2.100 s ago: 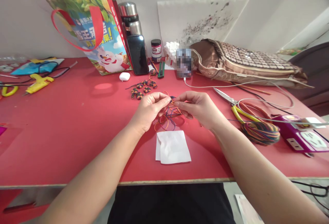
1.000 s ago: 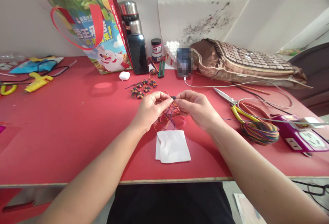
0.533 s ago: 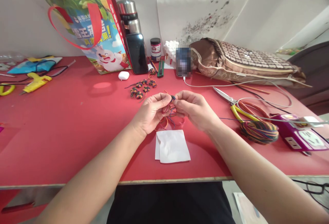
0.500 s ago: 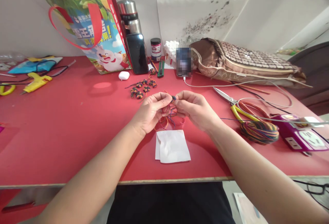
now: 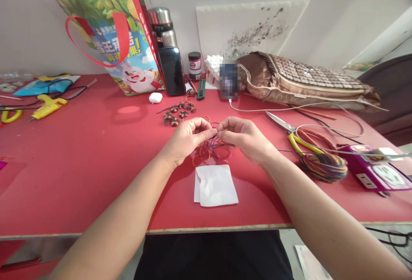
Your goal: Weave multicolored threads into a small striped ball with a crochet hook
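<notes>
My left hand [image 5: 192, 138] and my right hand [image 5: 242, 137] meet over the middle of the red table, thumbs and forefingers pinched close together on multicoloured cord [image 5: 210, 148]. Thin loops of it, orange, red and dark blue, hang and lie beneath the fingers. The bit between the fingertips is mostly hidden. One dark strand runs right, past my right wrist, to a wound bundle of the same cord [image 5: 323, 167]. Beyond my left hand lie several small round knotted pieces [image 5: 183, 114] in black and orange. A folded white paper [image 5: 217, 185] lies nearer to me.
To the right are large scissors [image 5: 289, 132], a purple power socket [image 5: 370, 168] and a white cable. Phones [image 5: 173, 72], a jar [image 5: 195, 66], a green cutter [image 5: 201, 89], a flask and a shopping bag [image 5: 112, 44] stand behind. A yellow glue gun [image 5: 48, 106] lies left.
The small dark knotted bit that showed between my fingertips is now hidden. My fingers have shifted slightly towards me, and the view has tilted up a little.
</notes>
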A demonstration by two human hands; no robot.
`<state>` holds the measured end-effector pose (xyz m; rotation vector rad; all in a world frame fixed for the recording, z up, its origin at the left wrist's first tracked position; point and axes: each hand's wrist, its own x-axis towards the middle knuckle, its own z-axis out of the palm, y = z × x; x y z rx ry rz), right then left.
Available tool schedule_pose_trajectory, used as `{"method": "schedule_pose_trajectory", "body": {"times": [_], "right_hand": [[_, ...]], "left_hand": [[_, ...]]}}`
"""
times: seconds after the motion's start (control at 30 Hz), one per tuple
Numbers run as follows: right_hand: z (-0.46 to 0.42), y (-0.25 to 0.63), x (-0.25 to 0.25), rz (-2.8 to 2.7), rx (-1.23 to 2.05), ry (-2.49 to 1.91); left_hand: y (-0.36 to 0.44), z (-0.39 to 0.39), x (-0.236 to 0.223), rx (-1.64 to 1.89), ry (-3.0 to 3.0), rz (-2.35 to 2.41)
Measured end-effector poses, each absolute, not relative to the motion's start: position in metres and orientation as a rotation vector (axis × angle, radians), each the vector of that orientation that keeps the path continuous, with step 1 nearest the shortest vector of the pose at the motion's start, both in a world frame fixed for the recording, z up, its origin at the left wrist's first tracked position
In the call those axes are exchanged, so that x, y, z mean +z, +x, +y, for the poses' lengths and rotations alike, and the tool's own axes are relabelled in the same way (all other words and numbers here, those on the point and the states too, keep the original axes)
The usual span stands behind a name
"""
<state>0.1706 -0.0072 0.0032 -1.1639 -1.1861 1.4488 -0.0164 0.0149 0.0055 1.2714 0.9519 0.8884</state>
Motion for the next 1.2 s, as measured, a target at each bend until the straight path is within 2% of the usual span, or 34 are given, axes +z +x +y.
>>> {"method": "schedule_pose_trajectory", "body": {"times": [0.17,0.33,1.2], "right_hand": [[-0.008,0.168,0.003,-1.149,1.497,-1.082],[-0.011,0.160,0.005,-1.018,1.641,-1.002],[-0.008,0.166,0.003,-1.105,1.467,-1.069]], "left_hand": [[-0.015,0.012,0.003,0.870,1.180,0.884],[-0.003,0.004,-0.002,0.997,1.071,0.793],[-0.014,0.014,0.002,0.885,1.152,0.899]]}}
